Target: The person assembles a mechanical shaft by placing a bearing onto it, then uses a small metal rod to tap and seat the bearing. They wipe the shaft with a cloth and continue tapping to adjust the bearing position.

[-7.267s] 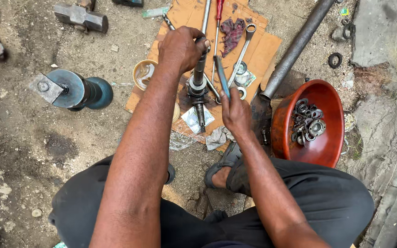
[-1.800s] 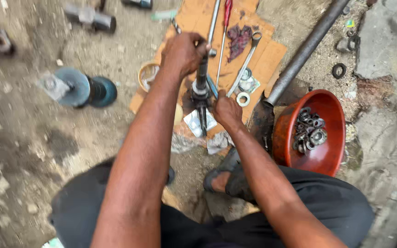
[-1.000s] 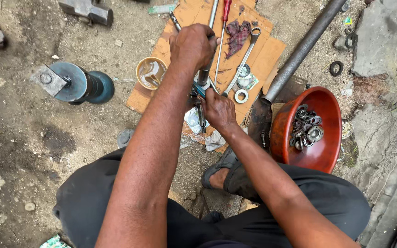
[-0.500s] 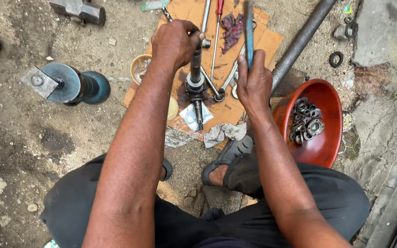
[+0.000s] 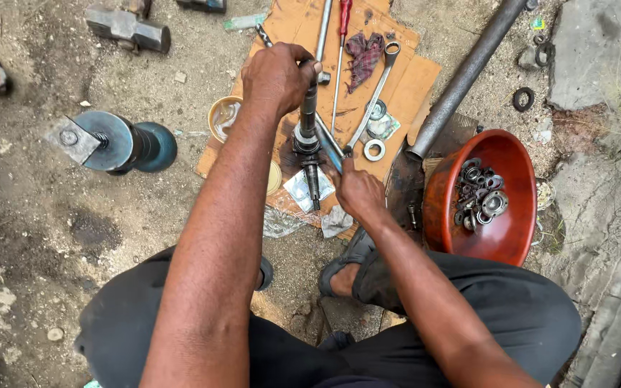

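Dropped from its raised spot half a second back: right hand point(image 5: 359, 192), now low on the cardboard sheet point(image 5: 411, 86), fingers curled shut round the near end of a blue-handled tool point(image 5: 330, 146) whose tip angles in against the shaft.

Head view. Foil-like square wrapper point(image 5: 300, 191) flat on the near edge of the cardboard, just under the shaft's lower tip; crumpled clear plastic point(image 5: 279, 223) and a grey scrap on the dirt just near of it. Small packet with a round ring on it point(image 5: 381, 127) further right on the cardboard, beside a spanner point(image 5: 376, 93).

Left hand point(image 5: 279, 76) fisted tight over the top of an upright dark metal shaft point(image 5: 307, 136), arm stretched straight out from the body; shaft standing at the middle of the cardboard, near end on the wrapper. Right forearm bent in from the right, wrist low.

Bare packed dirt all round. Red bowl point(image 5: 513, 237) of bearings and rings to the right, long grey pipe point(image 5: 463, 75) slanting far right, red screwdriver point(image 5: 342, 29) and checked rag point(image 5: 363, 56) far on the cardboard, blue-grey hub part point(image 5: 113, 140) to the left, hammer head point(image 5: 125, 25) far left.
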